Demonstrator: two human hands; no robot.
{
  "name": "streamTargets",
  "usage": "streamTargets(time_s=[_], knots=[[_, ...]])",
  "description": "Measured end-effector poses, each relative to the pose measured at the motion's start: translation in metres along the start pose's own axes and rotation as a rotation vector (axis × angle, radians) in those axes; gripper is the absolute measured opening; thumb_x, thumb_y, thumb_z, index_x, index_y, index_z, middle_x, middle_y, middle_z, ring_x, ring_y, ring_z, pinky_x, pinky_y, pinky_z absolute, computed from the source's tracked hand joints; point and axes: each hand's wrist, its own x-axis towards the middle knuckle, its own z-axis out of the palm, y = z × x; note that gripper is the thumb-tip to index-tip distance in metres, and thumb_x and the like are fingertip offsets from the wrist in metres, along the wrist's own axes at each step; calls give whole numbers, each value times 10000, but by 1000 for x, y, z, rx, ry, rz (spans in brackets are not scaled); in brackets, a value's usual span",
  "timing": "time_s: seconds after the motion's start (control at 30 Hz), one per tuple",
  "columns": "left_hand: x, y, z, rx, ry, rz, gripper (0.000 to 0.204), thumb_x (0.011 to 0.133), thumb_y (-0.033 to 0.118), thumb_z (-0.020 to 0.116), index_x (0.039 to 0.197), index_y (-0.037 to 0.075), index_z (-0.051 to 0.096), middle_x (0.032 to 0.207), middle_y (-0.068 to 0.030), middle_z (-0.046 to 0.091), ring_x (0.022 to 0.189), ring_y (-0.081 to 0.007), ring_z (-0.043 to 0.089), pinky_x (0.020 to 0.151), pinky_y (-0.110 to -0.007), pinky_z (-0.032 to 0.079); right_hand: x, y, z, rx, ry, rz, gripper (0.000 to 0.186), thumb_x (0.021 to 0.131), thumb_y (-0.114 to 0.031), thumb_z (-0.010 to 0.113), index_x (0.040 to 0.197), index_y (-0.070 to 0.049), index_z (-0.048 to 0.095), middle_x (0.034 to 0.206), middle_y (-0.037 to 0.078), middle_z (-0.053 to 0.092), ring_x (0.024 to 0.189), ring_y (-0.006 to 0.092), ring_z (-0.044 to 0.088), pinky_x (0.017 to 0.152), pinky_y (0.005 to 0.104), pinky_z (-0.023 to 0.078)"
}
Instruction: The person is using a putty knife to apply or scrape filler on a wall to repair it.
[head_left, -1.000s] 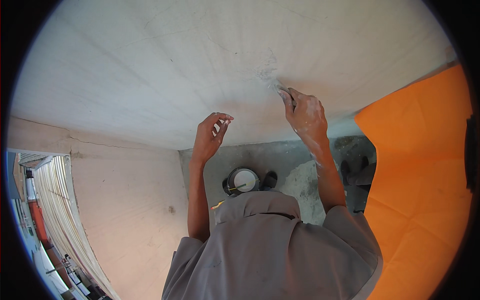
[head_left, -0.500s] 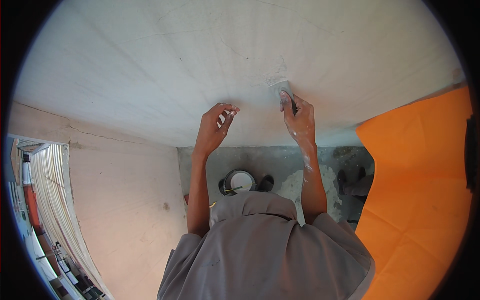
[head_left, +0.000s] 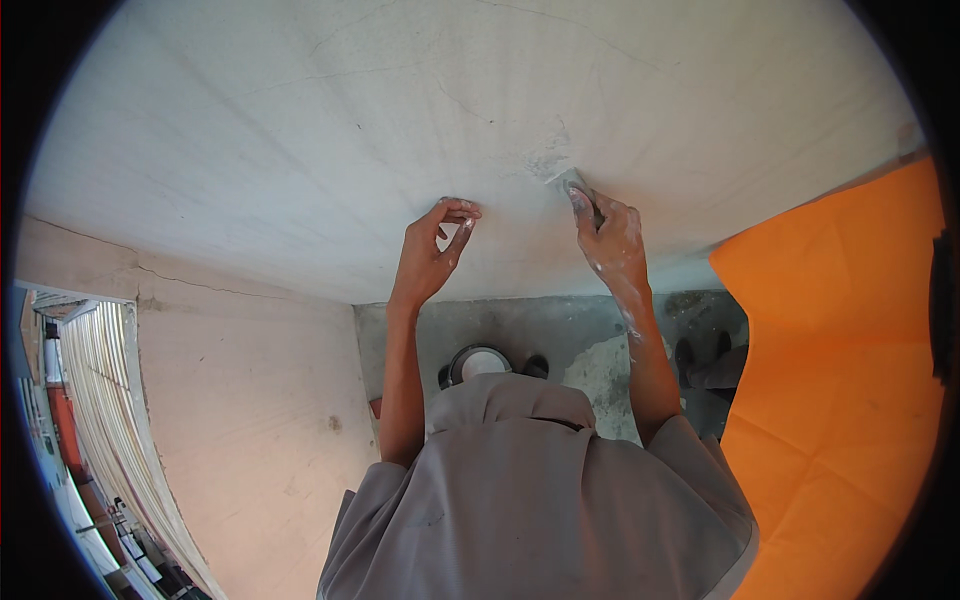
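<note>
My right hand [head_left: 612, 240] grips a small grey putty knife [head_left: 572, 182], thumb on top. Its blade edge is against the pale wall [head_left: 300, 150], just below a rough grey patch [head_left: 548, 155]. White smears mark this hand and forearm. To the left, my left hand [head_left: 437, 245] is raised close to the wall with its fingers loosely curled, thumb a little apart from them. White residue shows on its fingertips, and I see nothing held in it.
A round dark-rimmed bucket with whitish contents [head_left: 484, 364] stands on the stained floor [head_left: 540, 315], partly hidden below me. An orange sheet [head_left: 830, 350] hangs at the right, another person's feet [head_left: 703, 352] beside it. A side wall [head_left: 250, 400] and opening are on the left.
My right hand and the putty knife have moved slightly right and down, away from the rough patch, which looks greyer. The stick across the bucket is now out of sight. My left hand barely moved.
</note>
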Motion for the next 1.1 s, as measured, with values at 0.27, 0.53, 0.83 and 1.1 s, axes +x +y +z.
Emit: streamTargets(time_s=[0.27,0.53,0.83,1.1], knots=[[1,8,1,39,-25,25,217,1015,57,694,1222,49,631,1186,-41,776,998,-180,733,781,-338,511,-8,-11,25,136,-16,109,390,1079,-400,625,1142,-61,808,731,209,676,721,404,628,784,492,527],[1,19,-13,58,38,13,192,1041,75,676,1230,42,669,1146,-55,780,877,-165,688,722,-312,501,0,-14,-27,-86,-151,90,404,1082,-412,626,1179,-62,803,829,242,715,832,460,671,826,520,546],[8,27,-20,81,5,28,167,1039,66,680,1204,41,684,1079,-39,797,910,-159,719,733,-305,496,-6,3,13,89,-73,152,361,1060,-366,642,1032,-44,803,784,241,707,760,471,662,779,541,542],[1,27,-6,104,34,64,256,1020,69,706,1269,57,644,1209,-54,748,972,-180,709,763,-325,514,-18,9,47,557,-62,308,566,1116,-495,565,798,-34,652,575,-8,427,543,108,399,546,350,342]])
